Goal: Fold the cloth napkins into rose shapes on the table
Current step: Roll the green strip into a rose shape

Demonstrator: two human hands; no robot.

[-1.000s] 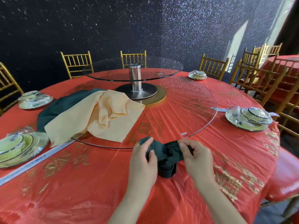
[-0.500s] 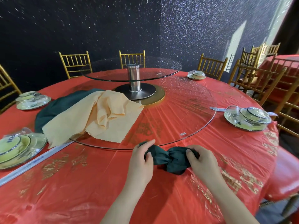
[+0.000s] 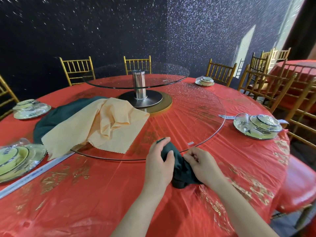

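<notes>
Left fingers (image 3: pixel 162 141) curl over the top of a bunched dark green napkin (image 3: pixel 181 171), thumb pressed into its near face; left hand (image 3: pixel 159 165) grips the bundle from its left side. Right fingers (image 3: pixel 190 156) curled tight, pinching a fold at the bundle's right edge; right hand (image 3: pixel 202 165) lies over that side and hides part of the cloth. Napkin sits on the red tablecloth (image 3: pixel 102 199) between the two hands, its upper end at the near rim of the glass lazy Susan (image 3: pixel 201 120); how the folds run inside, cannot tell. On the glass to the left, well apart: a peach napkin (image 3: pixel 104 127) lying loose and rumpled, overlapping another dark green cloth (image 3: pixel 54 117) beneath it. At centre a steel post (image 3: pixel 140 86) carries a smaller glass tier (image 3: pixel 164 75). Wrapped place settings at the left (image 3: pixel 17 159) and right (image 3: pixel 256 125) edges. A long white strip (image 3: pixel 34 174) lies by the left setting. Gold chairs (image 3: pixel 77 69) ring the far side
</notes>
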